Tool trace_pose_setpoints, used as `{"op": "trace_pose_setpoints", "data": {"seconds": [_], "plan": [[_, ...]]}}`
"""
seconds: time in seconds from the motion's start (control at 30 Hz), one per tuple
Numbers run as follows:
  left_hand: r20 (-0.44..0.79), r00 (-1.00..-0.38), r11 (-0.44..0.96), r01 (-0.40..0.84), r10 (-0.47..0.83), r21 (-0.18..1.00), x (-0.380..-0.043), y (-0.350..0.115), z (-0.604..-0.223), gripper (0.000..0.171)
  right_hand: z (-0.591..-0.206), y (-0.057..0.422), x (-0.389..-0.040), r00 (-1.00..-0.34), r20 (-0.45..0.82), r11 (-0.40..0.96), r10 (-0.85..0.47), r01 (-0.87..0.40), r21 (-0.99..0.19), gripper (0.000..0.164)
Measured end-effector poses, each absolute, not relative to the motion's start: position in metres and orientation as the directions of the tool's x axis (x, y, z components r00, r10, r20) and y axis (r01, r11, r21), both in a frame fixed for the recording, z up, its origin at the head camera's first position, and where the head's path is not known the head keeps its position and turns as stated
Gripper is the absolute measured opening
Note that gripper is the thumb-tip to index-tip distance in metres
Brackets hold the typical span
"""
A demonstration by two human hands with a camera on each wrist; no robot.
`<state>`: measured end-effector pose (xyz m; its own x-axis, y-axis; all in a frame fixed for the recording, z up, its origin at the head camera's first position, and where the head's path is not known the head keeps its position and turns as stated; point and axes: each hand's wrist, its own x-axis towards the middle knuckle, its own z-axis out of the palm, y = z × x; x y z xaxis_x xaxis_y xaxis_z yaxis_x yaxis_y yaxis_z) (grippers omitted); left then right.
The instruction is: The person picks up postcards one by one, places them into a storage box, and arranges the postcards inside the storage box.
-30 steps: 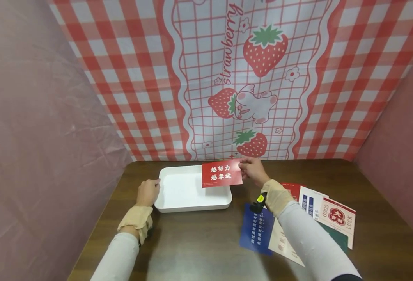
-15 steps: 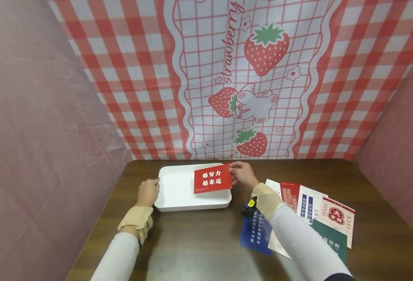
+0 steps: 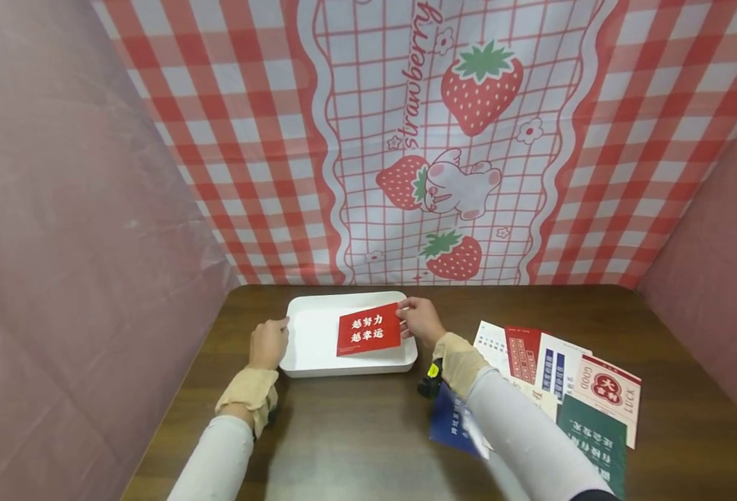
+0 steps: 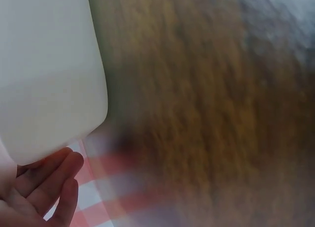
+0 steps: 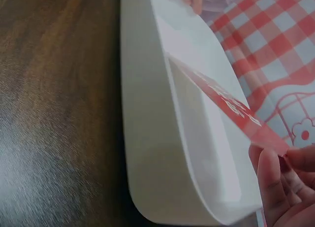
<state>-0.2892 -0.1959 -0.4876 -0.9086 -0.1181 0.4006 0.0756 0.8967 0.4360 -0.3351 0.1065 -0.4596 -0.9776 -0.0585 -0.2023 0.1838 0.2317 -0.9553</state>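
Observation:
My right hand (image 3: 421,321) pinches the right edge of a red card (image 3: 368,330) with white Chinese characters. The card is tilted over the right half of a shallow white tray (image 3: 305,348); in the right wrist view its lower left end reaches down inside the tray near the front wall. Thumb and fingers of the right hand (image 5: 285,182) show on the card's raised end. At the tray's left end my left hand (image 3: 269,344) holds the rim. Some of its fingers (image 4: 54,180) lie against the outside of the tray wall in the left wrist view.
On the wooden table (image 3: 343,431), right of the tray, several cards overlap: blue (image 3: 452,421), green (image 3: 596,435), red (image 3: 523,351) and white ones. The right forearm partly covers them. A checked strawberry cloth (image 3: 368,139) hangs behind, with pink cloth (image 3: 92,243) at the sides.
My right hand has moved left and toward me, bringing the red card from the tray's right rim further over the tray and lower. The left hand stays at the tray's left end.

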Motion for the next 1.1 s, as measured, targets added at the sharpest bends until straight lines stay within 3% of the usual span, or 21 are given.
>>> {"op": "trace_pose_setpoints", "data": {"seconds": [0.57,0.8,1.1], "plan": [[0.389,-0.91,0.902,0.043,-0.142,0.43,-0.29,-0.195,-0.491,0.026,-0.467,0.109,-0.337,-0.982,-0.138,0.195,-0.128,0.111,-0.974,0.029],[0.356,-0.924,0.905,0.029,-0.138,0.425,-0.291,-0.198,-0.487,0.026,-0.459,0.119,-0.335,-0.965,-0.12,0.234,-0.234,0.064,-0.97,0.031],[0.322,-0.939,0.906,0.025,-0.125,0.423,-0.292,-0.197,-0.486,0.029,-0.456,0.138,-0.338,-0.971,-0.058,0.311,-0.232,-0.017,-0.95,0.03]]}}
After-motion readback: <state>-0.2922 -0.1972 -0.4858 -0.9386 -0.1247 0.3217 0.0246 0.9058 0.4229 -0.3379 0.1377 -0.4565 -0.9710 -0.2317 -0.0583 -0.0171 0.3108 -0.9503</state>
